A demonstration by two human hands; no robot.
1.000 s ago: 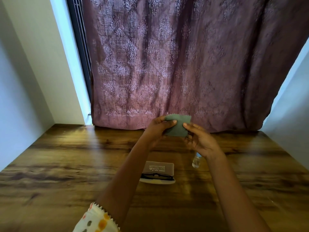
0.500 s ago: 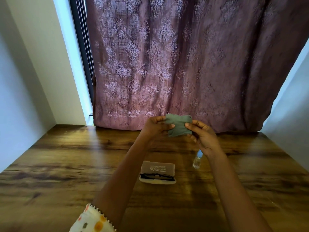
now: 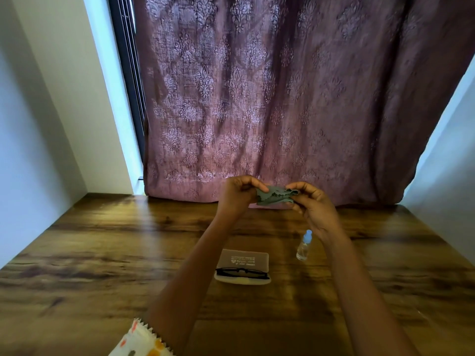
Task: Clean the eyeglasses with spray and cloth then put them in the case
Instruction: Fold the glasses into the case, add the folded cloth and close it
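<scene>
A small grey-green cloth [image 3: 272, 197] with a zigzag edge hangs crumpled in the air between my two hands, above the far part of the table. My left hand [image 3: 237, 195] pinches its left end and my right hand [image 3: 312, 205] pinches its right end. Below them on the wooden table [image 3: 102, 265] lies an open eyeglass case [image 3: 244, 259] with a brown lid and a pale lower tray. Black-framed eyeglasses [image 3: 243, 273] rest folded in the tray. A small clear spray bottle [image 3: 304, 246] stands upright just right of the case, partly behind my right wrist.
A mauve patterned curtain [image 3: 282, 98] hangs along the table's far edge. White walls close in on the left [image 3: 30, 124] and right [image 3: 449, 163]. A dark window frame [image 3: 128, 73] shows left of the curtain. A white patterned sleeve [image 3: 140, 340] is at the bottom.
The cloth was held flat and spread between the hands; now it is bunched and folded together, lower and narrower, with both hands still pinching it.
</scene>
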